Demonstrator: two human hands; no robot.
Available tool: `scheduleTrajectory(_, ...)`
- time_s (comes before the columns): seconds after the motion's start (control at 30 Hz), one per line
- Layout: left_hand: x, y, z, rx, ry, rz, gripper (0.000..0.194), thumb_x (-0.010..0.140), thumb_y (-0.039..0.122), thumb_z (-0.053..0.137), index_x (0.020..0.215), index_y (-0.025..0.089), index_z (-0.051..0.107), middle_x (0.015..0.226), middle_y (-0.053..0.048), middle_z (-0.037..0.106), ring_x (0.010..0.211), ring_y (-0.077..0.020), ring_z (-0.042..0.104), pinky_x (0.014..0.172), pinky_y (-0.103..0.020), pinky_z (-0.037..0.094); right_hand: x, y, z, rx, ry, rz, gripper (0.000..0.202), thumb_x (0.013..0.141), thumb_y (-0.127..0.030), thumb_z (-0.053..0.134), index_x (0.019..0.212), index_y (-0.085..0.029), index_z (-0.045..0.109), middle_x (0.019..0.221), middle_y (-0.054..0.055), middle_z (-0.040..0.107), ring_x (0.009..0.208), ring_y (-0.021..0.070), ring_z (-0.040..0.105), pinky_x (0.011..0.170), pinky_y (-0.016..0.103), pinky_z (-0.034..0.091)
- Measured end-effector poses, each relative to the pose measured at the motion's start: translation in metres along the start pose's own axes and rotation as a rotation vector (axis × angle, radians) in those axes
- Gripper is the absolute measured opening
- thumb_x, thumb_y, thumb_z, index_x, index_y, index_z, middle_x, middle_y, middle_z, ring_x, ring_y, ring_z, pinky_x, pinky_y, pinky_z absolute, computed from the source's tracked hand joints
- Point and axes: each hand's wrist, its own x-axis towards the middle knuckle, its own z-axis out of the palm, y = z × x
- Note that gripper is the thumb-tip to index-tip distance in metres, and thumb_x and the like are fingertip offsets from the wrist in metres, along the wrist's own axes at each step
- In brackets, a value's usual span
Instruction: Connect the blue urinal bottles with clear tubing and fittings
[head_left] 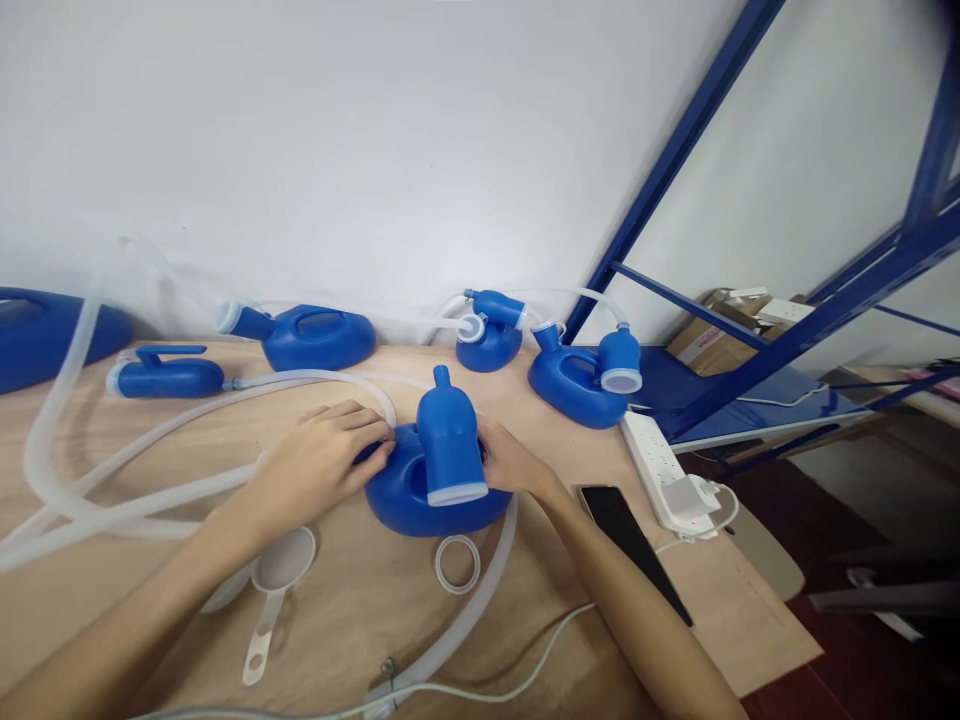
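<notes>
A blue jug [401, 500] with a handle opening lies on its side in the middle of the table. Resting over it is a blue funnel-shaped cup [451, 440] with a pale rim toward me and a narrow spout pointing away. My left hand [349, 445] has its fingers closed on the jug's neck end at the left. On the right, my right hand [510, 457] is against the far side of the blue cup, its fingertips hidden behind it. A white ring [457, 565] lies just in front of the jug, and a white strainer-like lid with a strap [283, 560] is near my left forearm.
More blue jugs [319, 340] with cups and clear tubes [187, 490] stand along the wall. A black phone [634, 545] and a white power strip [660, 465] are at the right. Beyond them rises a blue metal shelf [675, 160]. A cable crosses the front.
</notes>
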Motion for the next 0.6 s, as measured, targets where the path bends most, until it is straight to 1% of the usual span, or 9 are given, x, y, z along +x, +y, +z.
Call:
scheduleTrajectory(0.07, 0.003, 0.009, -0.001, -0.014, 0.013, -0.12, 0.036, 0.105, 0.043, 0.046, 0.094, 0.021, 0.072, 0.098, -0.005, 0.075, 0.098, -0.0262, 0.065, 0.085, -0.04, 0.045, 0.0, -0.001, 0.0, 0.001, -0.001, 0.005, 0.052, 0.082, -0.035, 0.079, 0.131, -0.021, 0.067, 0.134, 0.01, 0.071, 0.122, 0.033, 0.067, 0.107, 0.049, 0.053)
scheduleTrajectory(0.13, 0.006, 0.016, -0.002, -0.026, 0.003, -0.222, 0.04, 0.104, 0.047, 0.047, 0.085, 0.021, 0.07, 0.092, -0.004, 0.075, 0.095, -0.0268, 0.065, 0.083, -0.041, 0.044, 0.0, -0.001, 0.0, 0.007, -0.003, 0.008, 0.057, 0.081, -0.036, 0.079, 0.134, -0.02, 0.065, 0.137, 0.011, 0.07, 0.124, 0.034, 0.066, 0.108, 0.05, 0.052)
scheduleTrajectory(0.2, 0.009, 0.019, -0.003, -0.027, -0.027, -0.279, 0.041, 0.104, 0.047, 0.047, 0.08, 0.02, 0.068, 0.088, -0.004, 0.074, 0.094, -0.0272, 0.064, 0.082, -0.041, 0.043, 0.0, -0.002, 0.0, 0.015, -0.009, 0.006, 0.058, 0.081, -0.035, 0.078, 0.136, -0.02, 0.064, 0.139, 0.012, 0.069, 0.126, 0.035, 0.065, 0.108, 0.05, 0.052)
scheduleTrajectory(0.27, 0.01, 0.02, -0.002, -0.036, -0.038, -0.303, 0.037, 0.103, 0.042, 0.049, 0.081, 0.02, 0.069, 0.088, -0.004, 0.075, 0.095, -0.0274, 0.064, 0.082, -0.041, 0.044, 0.0, -0.001, 0.0, 0.015, -0.006, 0.009, 0.058, 0.082, -0.034, 0.077, 0.137, -0.02, 0.064, 0.14, 0.012, 0.068, 0.124, 0.0351, 0.066, 0.105, 0.049, 0.054)
scheduleTrajectory(0.33, 0.009, 0.017, 0.0, -0.06, -0.017, -0.295, 0.029, 0.1, 0.037, 0.053, 0.085, 0.021, 0.071, 0.091, -0.004, 0.076, 0.096, -0.0273, 0.064, 0.084, -0.041, 0.045, 0.0, 0.0, 0.0, 0.009, -0.003, 0.019, 0.056, 0.084, -0.034, 0.075, 0.138, -0.021, 0.064, 0.142, 0.011, 0.067, 0.12, 0.0342, 0.068, 0.102, 0.048, 0.056)
scheduleTrajectory(0.4, 0.006, 0.013, 0.004, -0.079, 0.024, -0.247, 0.024, 0.098, 0.034, 0.055, 0.089, 0.022, 0.073, 0.094, -0.005, 0.077, 0.096, -0.0266, 0.064, 0.085, -0.041, 0.046, -0.001, 0.0, 0.0, 0.004, -0.004, 0.025, 0.055, 0.084, -0.035, 0.075, 0.137, -0.022, 0.065, 0.142, 0.01, 0.068, 0.119, 0.0337, 0.069, 0.103, 0.048, 0.056)
scheduleTrajectory(0.5, 0.001, 0.006, 0.011, -0.063, 0.073, -0.149, 0.024, 0.099, 0.032, 0.054, 0.09, 0.022, 0.074, 0.098, -0.005, 0.077, 0.096, -0.0256, 0.063, 0.088, -0.041, 0.046, -0.001, 0.001, 0.0, 0.011, -0.016, 0.028, 0.056, 0.083, -0.037, 0.078, 0.135, -0.023, 0.066, 0.138, 0.009, 0.07, 0.122, 0.0338, 0.067, 0.107, 0.049, 0.053)
scheduleTrajectory(0.6, -0.003, -0.001, 0.017, -0.008, 0.066, -0.056, 0.028, 0.103, 0.034, 0.051, 0.094, 0.022, 0.074, 0.099, -0.006, 0.074, 0.096, -0.0253, 0.06, 0.09, -0.041, 0.046, -0.001, 0.0, -0.001, 0.02, -0.029, 0.033, 0.06, 0.083, -0.036, 0.078, 0.139, -0.022, 0.064, 0.141, 0.01, 0.068, 0.123, 0.0342, 0.066, 0.109, 0.05, 0.052)
